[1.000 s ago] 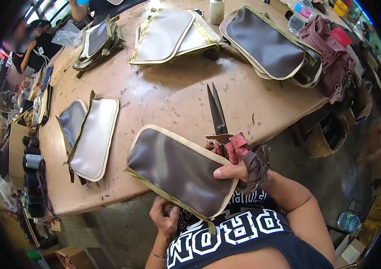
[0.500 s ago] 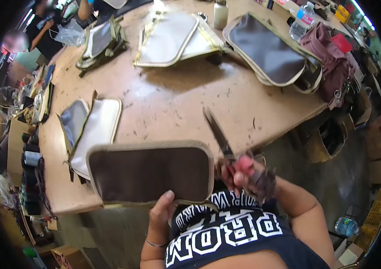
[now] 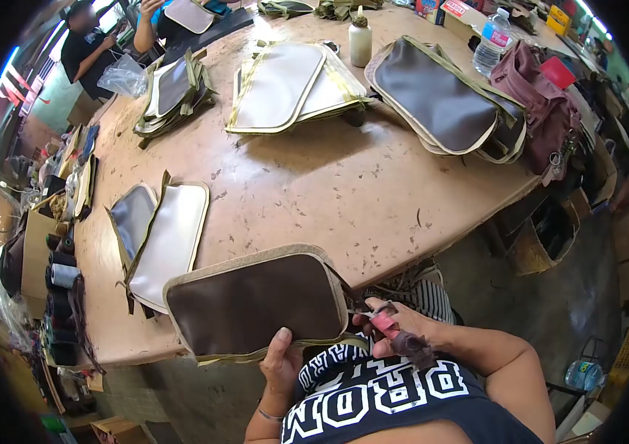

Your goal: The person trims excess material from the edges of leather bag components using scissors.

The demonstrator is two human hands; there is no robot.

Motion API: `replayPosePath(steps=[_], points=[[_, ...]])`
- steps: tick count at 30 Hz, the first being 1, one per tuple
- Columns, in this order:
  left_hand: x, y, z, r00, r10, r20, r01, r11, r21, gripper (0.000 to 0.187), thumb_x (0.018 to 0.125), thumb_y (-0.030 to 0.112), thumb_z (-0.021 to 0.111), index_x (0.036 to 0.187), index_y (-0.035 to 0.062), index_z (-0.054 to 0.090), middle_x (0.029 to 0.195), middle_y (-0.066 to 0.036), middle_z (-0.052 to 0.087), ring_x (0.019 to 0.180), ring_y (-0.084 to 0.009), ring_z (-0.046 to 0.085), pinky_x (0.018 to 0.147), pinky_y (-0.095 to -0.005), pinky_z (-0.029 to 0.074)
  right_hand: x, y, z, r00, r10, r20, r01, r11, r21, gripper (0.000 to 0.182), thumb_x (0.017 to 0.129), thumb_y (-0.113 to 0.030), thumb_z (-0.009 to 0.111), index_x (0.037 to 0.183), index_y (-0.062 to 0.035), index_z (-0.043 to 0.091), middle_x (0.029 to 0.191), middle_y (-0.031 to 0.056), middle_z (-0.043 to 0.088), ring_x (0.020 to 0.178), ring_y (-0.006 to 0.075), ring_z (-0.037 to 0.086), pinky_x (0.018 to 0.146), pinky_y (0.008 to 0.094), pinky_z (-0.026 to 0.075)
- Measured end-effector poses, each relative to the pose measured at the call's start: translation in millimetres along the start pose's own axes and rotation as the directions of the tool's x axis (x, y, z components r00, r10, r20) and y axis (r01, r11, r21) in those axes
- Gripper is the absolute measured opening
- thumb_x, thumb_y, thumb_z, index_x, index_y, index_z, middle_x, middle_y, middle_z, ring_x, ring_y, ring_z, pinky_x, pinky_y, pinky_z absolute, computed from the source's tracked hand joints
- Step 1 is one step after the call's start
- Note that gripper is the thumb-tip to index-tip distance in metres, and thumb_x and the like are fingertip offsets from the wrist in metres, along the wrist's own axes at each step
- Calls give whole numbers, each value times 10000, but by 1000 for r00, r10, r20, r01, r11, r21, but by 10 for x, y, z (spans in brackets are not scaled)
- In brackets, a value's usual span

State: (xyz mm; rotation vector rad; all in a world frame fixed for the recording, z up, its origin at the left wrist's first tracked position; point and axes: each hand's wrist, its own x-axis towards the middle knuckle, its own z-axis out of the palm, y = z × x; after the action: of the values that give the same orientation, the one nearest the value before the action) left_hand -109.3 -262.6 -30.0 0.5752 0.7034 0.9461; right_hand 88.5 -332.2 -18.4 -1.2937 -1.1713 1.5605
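Observation:
My left hand point(image 3: 282, 362) grips a dark brown leather-like panel point(image 3: 255, 303) with a beige bound edge, its thumb pressed on the face near the lower edge. Folded layers with a yellowish-green trim stick out beneath it. In my right hand point(image 3: 403, 325) are scissors point(image 3: 384, 321) with red handles, partly wrapped in dark cloth. Their blades lie at the panel's right edge, partly hidden behind it. Just left of the panel, a pale panel point(image 3: 168, 237) and a grey one point(image 3: 134, 214) lie overlapping on the table point(image 3: 292, 200).
Across the table lie stacks of white panels point(image 3: 277, 85), brown panels point(image 3: 433, 92) and small grey panels point(image 3: 174, 89). A squeeze bottle point(image 3: 360, 43), a water bottle point(image 3: 492, 44) and a maroon bag point(image 3: 536, 96) stand beyond. Thread spools point(image 3: 63, 277) line the left. A person point(image 3: 89, 48) stands far left.
The scissors have come down and left, from pointing up over the table to the panel's right edge. The panel has shifted slightly down and tilted, and the view has shifted.

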Motion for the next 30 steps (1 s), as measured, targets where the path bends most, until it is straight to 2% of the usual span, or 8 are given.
replayPosePath(steps=[3, 6, 9, 12, 18, 22, 24, 30], points=[[-21, -4, 72, 1000, 2, 15, -3, 999, 50, 253, 786, 152, 460, 924, -52, 515, 968, -121, 537, 881, -176, 520, 796, -276, 405, -12, -31, 27, 998, 61, 4, -61, 997, 45, 789, 518, -634, 605, 963, -11, 416, 813, 72, 465, 741, 173, 461, 638, 285, 394], [-56, 59, 254, 999, -35, 39, 32, 997, 74, 248, 788, 154, 457, 926, -44, 515, 960, -112, 538, 880, -170, 519, 790, -272, 408, 34, 49, 56, 991, -88, -106, 76, 991, -108, 781, 528, -674, 556, 926, -15, 425, 747, 83, 472, 693, 177, 468, 602, 287, 397], [-74, 49, 348, 998, -45, 33, 42, 994, 98, 252, 790, 156, 449, 948, -32, 505, 969, -110, 534, 886, -169, 518, 791, -275, 408, 44, 73, 73, 989, -91, -117, 76, 989, -126, 738, 570, -688, 501, 879, -22, 425, 679, 83, 468, 627, 179, 468, 555, 299, 393], [-79, 54, 332, 995, -77, 65, 63, 979, 191, 337, 809, 173, 387, 1043, -68, 415, 1043, -161, 481, 962, -225, 479, 870, -335, 355, 50, 131, 99, 938, -309, -160, 252, 920, -299, 422, 724, -407, 551, 727, -6, 420, 660, 108, 435, 580, 265, 450, 536, 348, 372], [-63, -8, 239, 994, -36, 101, 14, 977, 213, 349, 818, 129, 351, 1091, -87, 365, 1087, -188, 446, 992, -256, 462, 905, -364, 338, 33, 150, 144, 932, -278, -232, 255, 959, -125, 254, 743, -226, 567, 678, -29, 422, 632, 105, 428, 547, 233, 451, 484, 330, 369], [-79, 7, 282, 990, -6, 141, -32, 964, 263, 321, 810, 78, 358, 1085, -88, 372, 1079, -185, 450, 985, -262, 466, 893, -370, 351, 78, 117, 94, 911, -353, -214, 291, 916, -275, 228, 724, -185, 587, 679, -32, 424, 619, 93, 429, 548, 219, 462, 490, 315, 380], [-79, 24, 304, 983, -21, 180, -18, 977, 211, 314, 801, 59, 375, 1083, -79, 380, 1074, -179, 450, 977, -256, 470, 880, -365, 364, 78, 111, 70, 912, -356, -202, 287, 909, -304, 219, 716, -166, 595, 677, -35, 424, 613, 87, 428, 548, 210, 466, 492, 310, 384], [-81, 20, 310, 980, -51, 195, 10, 978, 207, 312, 788, 53, 398, 1077, -67, 392, 1064, -166, 458, 963, -245, 476, 866, -356, 374, 78, 207, 118, 916, -296, -272, 253, 950, -184, 237, 703, -179, 609, 684, -31, 425, 614, 91, 437, 554, 213, 477, 500, 305, 385]])
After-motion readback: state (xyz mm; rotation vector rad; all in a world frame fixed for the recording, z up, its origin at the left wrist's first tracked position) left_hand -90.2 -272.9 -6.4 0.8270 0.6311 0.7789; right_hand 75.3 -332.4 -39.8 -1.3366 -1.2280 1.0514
